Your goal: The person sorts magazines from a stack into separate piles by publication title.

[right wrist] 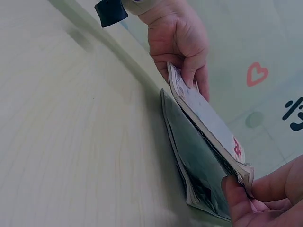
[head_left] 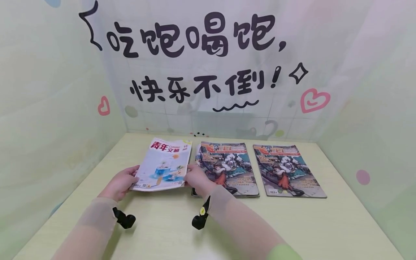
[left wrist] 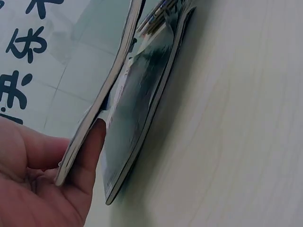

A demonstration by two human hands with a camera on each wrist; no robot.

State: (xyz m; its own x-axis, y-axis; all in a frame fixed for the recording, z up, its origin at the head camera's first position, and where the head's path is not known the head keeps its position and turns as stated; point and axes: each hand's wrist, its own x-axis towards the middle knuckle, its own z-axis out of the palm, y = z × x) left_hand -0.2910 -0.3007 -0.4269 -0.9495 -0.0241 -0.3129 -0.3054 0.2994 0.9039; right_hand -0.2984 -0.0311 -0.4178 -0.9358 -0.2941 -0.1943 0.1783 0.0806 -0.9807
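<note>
A pale magazine (head_left: 169, 164) with red title characters is held face up at the left of the table by both hands. My left hand (head_left: 120, 183) pinches its left edge near the lower corner, thumb on top and fingers beneath. On the opposite edge, my right hand (head_left: 199, 179) grips the lower right corner. Below it lies another magazine with a dark teal cover (left wrist: 137, 104), hidden in the head view; the wrist views show a gap between the two. Just right of my right hand is a magazine stack (head_left: 238, 180), its top cover showing a comic-style figure, partly covered by that hand.
A single magazine (head_left: 289, 173) with the same comic-style cover lies at the right of the light wooden table (head_left: 325, 231). Behind the table hangs a printed backdrop (head_left: 182, 119) with large black characters. Fabric walls stand on both sides.
</note>
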